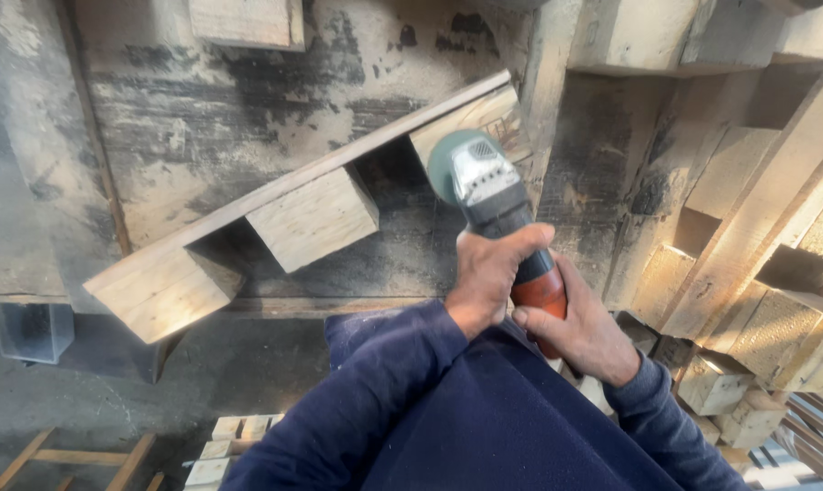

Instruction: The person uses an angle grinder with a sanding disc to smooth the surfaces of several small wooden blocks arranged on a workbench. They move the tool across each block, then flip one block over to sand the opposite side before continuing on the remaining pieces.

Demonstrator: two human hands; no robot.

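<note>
Both hands are on the orange-and-black handheld angle grinder with a grey metal head and green disc guard [495, 214], dark blue sleeves running up from the bottom of the shot. The left hand [491, 273] is wrapped over the black neck of the body, fingers curled tight around it. The right hand [579, 329] sits lower and closer in, fingers closed round the orange rear grip. So the tool's body runs right through both fists and its head sticks out past the left hand's knuckles, up and away.

For sanding or grinding like this I'd say keep that two-handed grip firm, wrists straight, and let the disc just kiss the wood at a shallow angle instead of digging in, or it could grab on the block edge.

The disc end is at, maybe touching, the rightmost pale square wooden block [470, 123] under a long thin wooden plank [302, 177] that slopes up to the right. Can't tell if it's actual contact. Two more blocks sit further left along it. Behind that is a grimy, black-stained wooden board wall [239, 100], and off right a stack of pale wooden pallets [757, 236].
</note>
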